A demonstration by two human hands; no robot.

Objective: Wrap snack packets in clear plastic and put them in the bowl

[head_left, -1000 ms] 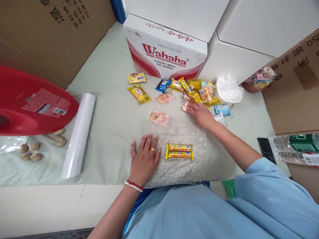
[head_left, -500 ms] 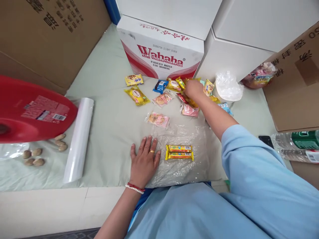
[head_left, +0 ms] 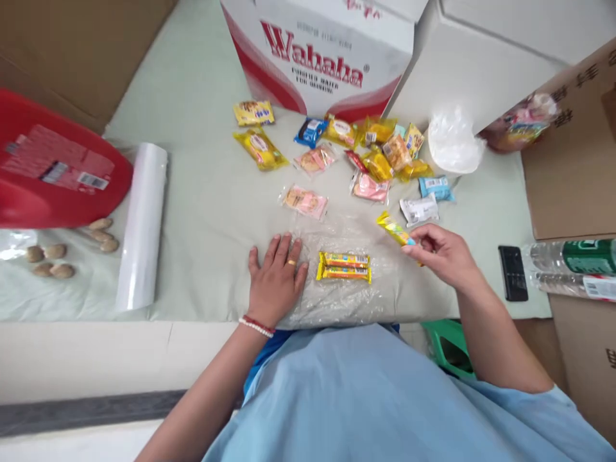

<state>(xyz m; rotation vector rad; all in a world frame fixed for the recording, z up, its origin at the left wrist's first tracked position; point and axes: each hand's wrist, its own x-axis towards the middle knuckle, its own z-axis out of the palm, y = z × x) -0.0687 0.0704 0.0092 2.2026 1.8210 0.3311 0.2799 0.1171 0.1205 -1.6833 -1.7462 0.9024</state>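
Observation:
My left hand [head_left: 275, 282] lies flat, fingers spread, on the left edge of a clear plastic sheet [head_left: 380, 292]. On that sheet two yellow snack bars [head_left: 344, 266] lie side by side. To their right, my right hand [head_left: 445, 253] pinches another yellow-wrapped snack bar [head_left: 395, 230] by one end, holding it at a slant above the table. Beyond the hands sits a loose pile of wrapped snacks [head_left: 378, 165], with pink-wrapped biscuits [head_left: 305, 201] in front. A white packet [head_left: 419, 209] lies just past my right hand.
A Wahaha carton [head_left: 317, 61] stands at the back, and a white bowl [head_left: 455, 151] with plastic film is beside the snacks. At left are a film roll [head_left: 143, 228], a red jug [head_left: 58, 163] and several walnuts [head_left: 55, 251]. A phone [head_left: 513, 273] and bottles [head_left: 568, 256] are at right.
My right hand has come back from the snack pile toward me and to the right, now with a yellow snack bar in its fingers. My left hand stays on the sheet. The view has tilted down.

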